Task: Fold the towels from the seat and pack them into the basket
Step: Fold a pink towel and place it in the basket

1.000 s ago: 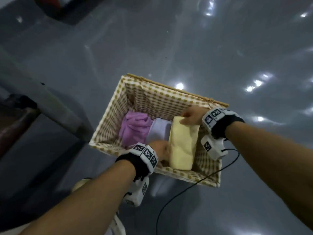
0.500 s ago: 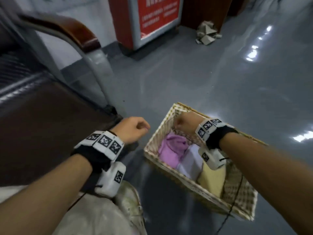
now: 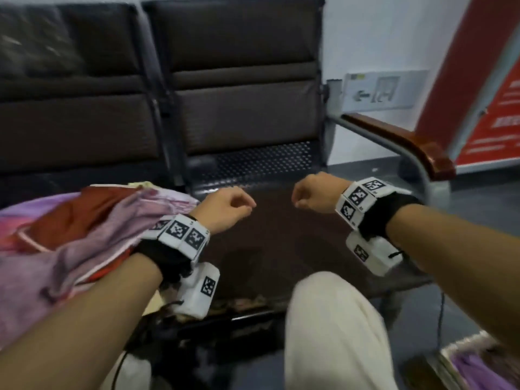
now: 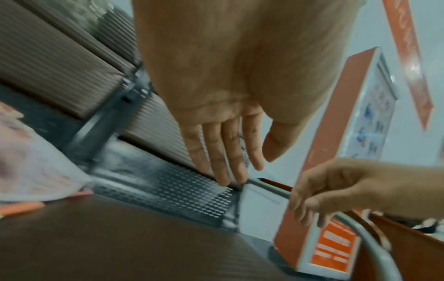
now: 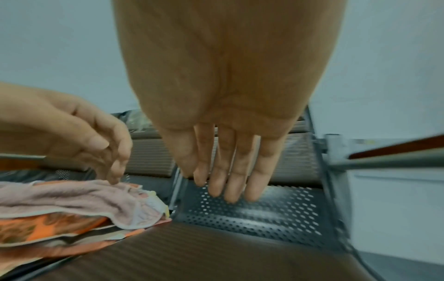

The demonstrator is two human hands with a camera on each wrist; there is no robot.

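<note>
both hands were over the seat [image 3: 270,237] with nothing in them, left hand [image 3: 225,211] and right hand [image 3: 315,197] loose, fingers relaxed and only a bit bent. looked to me like the gap between towels: next move was grabbing one off the pile [image 3: 78,237] on the seat just beside my left hand, probably the pinkish top one. basket [image 3: 461,361] was down at the bottom right corner, mostly cut off, a bit of purple showing. couldn't tell how many towels were in that heap, it ran off frame and was blurry.
</note>
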